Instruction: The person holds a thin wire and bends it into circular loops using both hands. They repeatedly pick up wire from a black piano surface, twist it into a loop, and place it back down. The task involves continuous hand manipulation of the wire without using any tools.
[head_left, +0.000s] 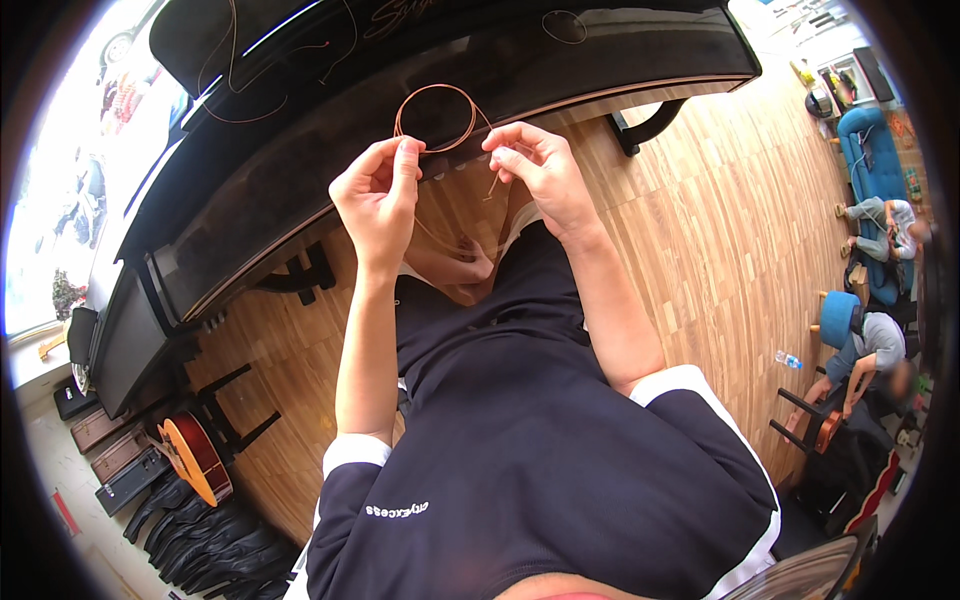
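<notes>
A copper-coloured guitar string (437,87), wound into a loop, is held up between my two hands, close to the front edge of the black piano (600,60). My left hand (380,195) pinches the loop's lower left side between thumb and forefinger. The fingers of my right hand (545,175) close on the part that runs off to the right, and a short end (491,190) hangs below them. Other loose strings lie on the piano: a long thin one (250,118) at the left and a small coil (565,28) at the right.
An acoustic guitar (196,455) stands at the lower left, near a row of black cases (215,545). At the right, one person (885,340) sits holding a small stringed instrument; another is on a blue sofa (862,145). A plastic bottle (788,359) lies on the wooden floor (690,250).
</notes>
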